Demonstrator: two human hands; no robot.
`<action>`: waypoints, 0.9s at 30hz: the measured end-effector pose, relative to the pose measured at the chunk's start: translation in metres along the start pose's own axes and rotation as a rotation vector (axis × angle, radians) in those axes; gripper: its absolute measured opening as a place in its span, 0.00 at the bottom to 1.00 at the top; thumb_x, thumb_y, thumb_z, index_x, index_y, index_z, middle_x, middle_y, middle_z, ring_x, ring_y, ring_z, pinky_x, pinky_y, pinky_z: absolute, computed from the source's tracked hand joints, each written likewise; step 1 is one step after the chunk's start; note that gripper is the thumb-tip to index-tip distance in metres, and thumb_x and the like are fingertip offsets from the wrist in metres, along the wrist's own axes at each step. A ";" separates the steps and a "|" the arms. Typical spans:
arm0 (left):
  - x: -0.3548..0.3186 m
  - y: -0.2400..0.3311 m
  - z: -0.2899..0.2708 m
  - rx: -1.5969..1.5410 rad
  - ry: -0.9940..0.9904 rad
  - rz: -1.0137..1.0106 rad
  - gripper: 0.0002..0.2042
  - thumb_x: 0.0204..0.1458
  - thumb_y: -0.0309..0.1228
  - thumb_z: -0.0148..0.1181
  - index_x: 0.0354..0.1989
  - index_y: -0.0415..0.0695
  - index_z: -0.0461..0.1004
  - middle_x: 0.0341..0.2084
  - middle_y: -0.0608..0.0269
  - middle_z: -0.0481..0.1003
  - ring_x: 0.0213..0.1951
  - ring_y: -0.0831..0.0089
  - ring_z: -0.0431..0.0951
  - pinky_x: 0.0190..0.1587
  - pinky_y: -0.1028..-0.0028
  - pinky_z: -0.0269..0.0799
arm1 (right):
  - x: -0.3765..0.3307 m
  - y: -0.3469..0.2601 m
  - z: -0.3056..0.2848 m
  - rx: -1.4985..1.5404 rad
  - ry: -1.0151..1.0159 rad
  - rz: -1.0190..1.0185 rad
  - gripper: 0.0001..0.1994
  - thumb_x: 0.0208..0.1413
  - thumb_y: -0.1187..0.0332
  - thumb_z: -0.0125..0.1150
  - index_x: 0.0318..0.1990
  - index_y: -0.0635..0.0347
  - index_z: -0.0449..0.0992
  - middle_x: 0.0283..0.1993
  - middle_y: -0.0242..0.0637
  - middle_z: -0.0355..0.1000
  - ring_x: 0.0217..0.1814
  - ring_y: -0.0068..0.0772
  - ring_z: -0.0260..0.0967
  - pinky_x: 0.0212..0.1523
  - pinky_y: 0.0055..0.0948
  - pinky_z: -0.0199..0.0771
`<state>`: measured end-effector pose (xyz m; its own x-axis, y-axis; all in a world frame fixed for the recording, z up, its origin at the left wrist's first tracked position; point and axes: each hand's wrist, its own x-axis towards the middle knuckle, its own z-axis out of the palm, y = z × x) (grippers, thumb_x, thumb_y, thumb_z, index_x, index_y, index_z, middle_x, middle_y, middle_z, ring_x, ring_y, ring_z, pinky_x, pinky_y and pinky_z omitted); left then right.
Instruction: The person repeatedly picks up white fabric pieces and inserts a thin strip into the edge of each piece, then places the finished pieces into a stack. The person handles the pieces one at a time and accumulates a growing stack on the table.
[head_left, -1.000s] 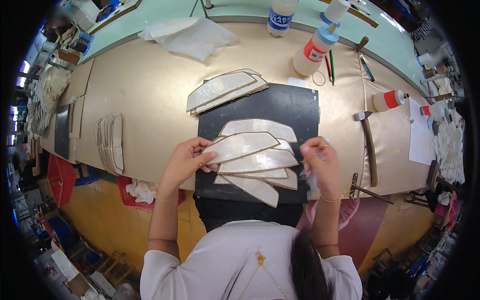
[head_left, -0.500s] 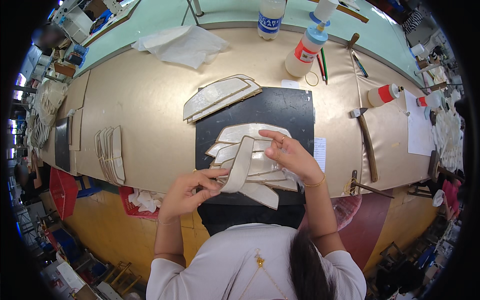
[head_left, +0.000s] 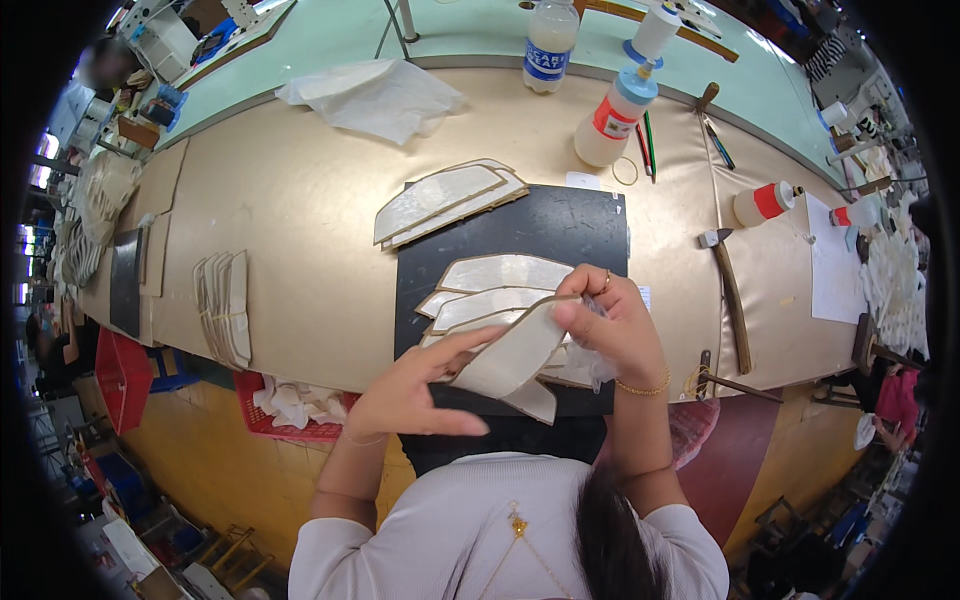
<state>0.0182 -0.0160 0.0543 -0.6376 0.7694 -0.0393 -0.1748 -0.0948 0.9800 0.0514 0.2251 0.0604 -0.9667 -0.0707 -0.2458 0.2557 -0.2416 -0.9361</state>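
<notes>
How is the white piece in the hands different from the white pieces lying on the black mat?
The held piece is lifted off the black mat and tilted, gripped by the left hand and the right hand. The mat pieces lie flat, fanned and overlapping, and the hands partly cover their near ends. The held piece shows on its own; the mat pieces form a layered row. All are pale, long and curved.

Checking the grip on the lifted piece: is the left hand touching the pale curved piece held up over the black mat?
Touching. The head view shows the left hand with its index finger laid along the pale curved piece, while the right hand pinches its upper end.
</notes>
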 end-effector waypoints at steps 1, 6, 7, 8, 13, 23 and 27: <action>0.006 0.003 0.001 0.089 0.019 -0.059 0.25 0.49 0.28 0.65 0.57 0.38 0.67 0.42 0.52 0.76 0.35 0.75 0.75 0.38 0.79 0.70 | 0.000 -0.003 0.003 -0.071 0.012 -0.053 0.11 0.52 0.67 0.66 0.37 0.62 0.72 0.25 0.23 0.64 0.28 0.13 0.58 0.30 0.15 0.61; 0.034 0.008 0.023 0.263 0.362 0.120 0.16 0.53 0.24 0.59 0.51 0.37 0.73 0.40 0.53 0.78 0.38 0.73 0.78 0.40 0.78 0.72 | -0.002 -0.012 0.024 -0.262 0.332 -0.457 0.12 0.48 0.74 0.67 0.39 0.62 0.72 0.29 0.26 0.66 0.33 0.16 0.62 0.33 0.15 0.62; 0.039 0.006 0.025 0.269 0.435 0.233 0.16 0.53 0.23 0.58 0.51 0.37 0.73 0.42 0.53 0.78 0.39 0.72 0.79 0.41 0.77 0.72 | -0.006 -0.013 0.026 -0.298 0.336 -0.483 0.12 0.48 0.75 0.67 0.39 0.62 0.72 0.30 0.27 0.66 0.33 0.16 0.62 0.33 0.16 0.63; 0.042 0.005 0.028 0.314 0.467 0.275 0.16 0.53 0.22 0.58 0.52 0.37 0.73 0.42 0.52 0.78 0.40 0.71 0.79 0.43 0.77 0.72 | -0.010 -0.015 0.028 -0.334 0.340 -0.510 0.12 0.48 0.76 0.67 0.40 0.62 0.72 0.31 0.28 0.67 0.33 0.17 0.63 0.33 0.16 0.63; 0.044 0.010 0.034 0.439 0.497 0.312 0.19 0.52 0.18 0.57 0.54 0.38 0.71 0.44 0.50 0.77 0.43 0.66 0.80 0.45 0.75 0.73 | -0.008 -0.017 0.046 -0.126 0.579 -0.745 0.11 0.48 0.77 0.65 0.40 0.63 0.73 0.33 0.33 0.69 0.33 0.21 0.66 0.34 0.19 0.66; 0.052 0.007 0.035 0.757 0.457 0.576 0.23 0.43 0.13 0.58 0.52 0.41 0.73 0.41 0.49 0.77 0.34 0.60 0.81 0.34 0.73 0.76 | -0.010 -0.026 0.041 -0.524 0.371 -0.562 0.05 0.47 0.77 0.66 0.32 0.64 0.78 0.28 0.36 0.73 0.27 0.25 0.69 0.28 0.21 0.66; 0.052 0.009 0.031 0.898 0.456 0.620 0.24 0.41 0.12 0.58 0.51 0.41 0.74 0.43 0.50 0.77 0.33 0.61 0.81 0.33 0.73 0.76 | -0.011 -0.031 0.041 -0.525 0.355 -0.514 0.04 0.47 0.76 0.66 0.30 0.64 0.77 0.27 0.36 0.73 0.26 0.25 0.69 0.27 0.21 0.66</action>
<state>0.0064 0.0426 0.0674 -0.6687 0.4343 0.6035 0.7325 0.2452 0.6351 0.0546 0.1933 0.1022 -0.9294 0.2580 0.2639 -0.1717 0.3307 -0.9280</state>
